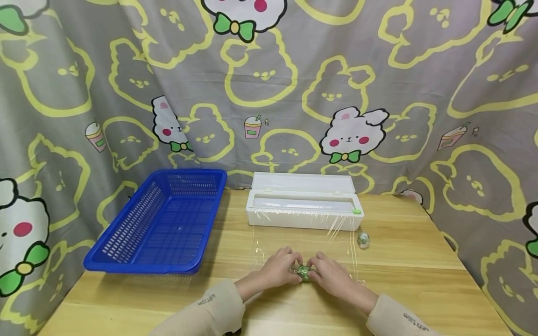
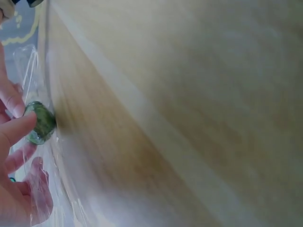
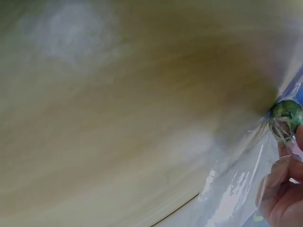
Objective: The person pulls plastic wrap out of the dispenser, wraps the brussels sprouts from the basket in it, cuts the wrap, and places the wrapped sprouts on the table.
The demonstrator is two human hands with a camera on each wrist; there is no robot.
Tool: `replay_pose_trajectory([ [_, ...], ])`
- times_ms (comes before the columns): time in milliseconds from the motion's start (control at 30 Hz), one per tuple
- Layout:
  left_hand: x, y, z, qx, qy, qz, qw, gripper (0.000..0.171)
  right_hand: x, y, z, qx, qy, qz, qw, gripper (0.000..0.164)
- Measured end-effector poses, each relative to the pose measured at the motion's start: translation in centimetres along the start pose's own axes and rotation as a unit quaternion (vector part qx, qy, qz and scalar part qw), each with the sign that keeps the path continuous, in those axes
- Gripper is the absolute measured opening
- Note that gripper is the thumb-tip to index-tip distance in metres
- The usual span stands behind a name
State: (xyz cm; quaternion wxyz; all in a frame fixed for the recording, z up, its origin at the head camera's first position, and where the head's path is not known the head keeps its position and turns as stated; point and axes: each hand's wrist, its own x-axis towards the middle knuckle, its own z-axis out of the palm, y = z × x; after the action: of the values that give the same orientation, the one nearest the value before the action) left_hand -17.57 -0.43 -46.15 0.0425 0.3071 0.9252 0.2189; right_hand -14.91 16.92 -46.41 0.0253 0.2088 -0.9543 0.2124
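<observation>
A small green, roundish item (image 1: 304, 273) in crinkled cling film lies on the table between my two hands; its exact kind is hard to make out. My left hand (image 1: 280, 267) grips its left side with thumb and fingers. From the other side, my right hand (image 1: 331, 274) pinches it and the film around it. The left wrist view shows the green item (image 2: 42, 123) with fingers of both hands close around it. Clear cling film (image 1: 302, 240) stretches over the table from a white dispenser box (image 1: 303, 220), whose lid stands raised.
A second small film-wrapped item (image 1: 363, 240) sits right of the film, near the dispenser's front corner. On the left stands a blue plastic basket (image 1: 143, 267) with perforated walls. A patterned grey curtain (image 1: 290, 84) hangs behind the wooden table (image 1: 420, 261).
</observation>
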Motion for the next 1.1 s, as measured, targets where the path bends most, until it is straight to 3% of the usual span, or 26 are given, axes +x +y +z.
replay_pose_trajectory([
  [433, 0.8, -0.7, 0.2, 0.014, -0.024, -0.005, 0.9996, 0.026, 0.5, 0.4, -0.2, 0.023, 0.01, 0.001, 1.0, 0.027],
  [700, 1.2, -1.4, -0.1, -0.003, -0.052, 0.002, 0.9986, 0.026, 0.7, 0.6, -0.1, 0.025, -0.015, 0.005, 1.0, 0.036],
  [967, 1.4, -1.6, -0.1, -0.015, -0.043, -0.001, 0.999, 0.032, 1.0, 0.9, 0.2, 0.008, 0.018, -0.033, 0.999, 0.028],
  [1100, 1.6, -1.6, 0.0, -0.027, -0.013, -0.006, 0.9995, 0.038, 1.1, 1.0, 0.2, 0.006, 0.02, -0.024, 0.999, 0.025],
])
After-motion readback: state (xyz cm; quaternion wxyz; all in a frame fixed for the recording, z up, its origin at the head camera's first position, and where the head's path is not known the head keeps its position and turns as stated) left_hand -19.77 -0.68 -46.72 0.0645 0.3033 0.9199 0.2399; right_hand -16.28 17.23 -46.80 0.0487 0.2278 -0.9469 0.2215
